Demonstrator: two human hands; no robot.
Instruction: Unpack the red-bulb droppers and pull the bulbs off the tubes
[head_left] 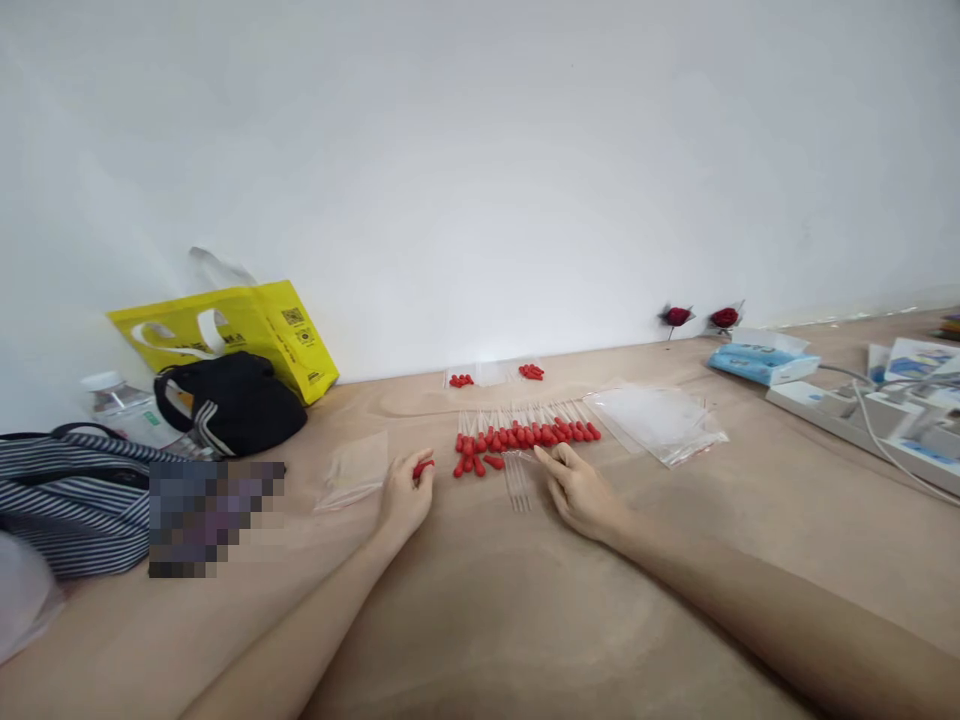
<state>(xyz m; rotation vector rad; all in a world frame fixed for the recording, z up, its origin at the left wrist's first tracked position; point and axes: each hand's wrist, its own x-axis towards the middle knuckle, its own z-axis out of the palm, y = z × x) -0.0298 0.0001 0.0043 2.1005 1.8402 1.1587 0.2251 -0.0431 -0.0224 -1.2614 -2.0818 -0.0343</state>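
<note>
My left hand (407,492) is closed around a red rubber bulb (423,467), held between thumb and fingers just above the table. Right of it lie several loose red bulbs (469,462). Behind them a row of droppers (529,432) lies side by side, red bulbs toward me and clear thin tubes pointing to the wall. My right hand (577,490) has thumb and index finger pinched together by the upper ends of several bare clear tubes (518,485). What is in that pinch, if anything, is too small to make out.
Clear plastic bags lie at left (356,470) and right (656,422); small bags of red bulbs (532,372) lie near the wall. A yellow bag (300,345), black cap (247,405) and striped bag (67,500) stand left. Tissues (761,362) and a power strip (862,425) lie right.
</note>
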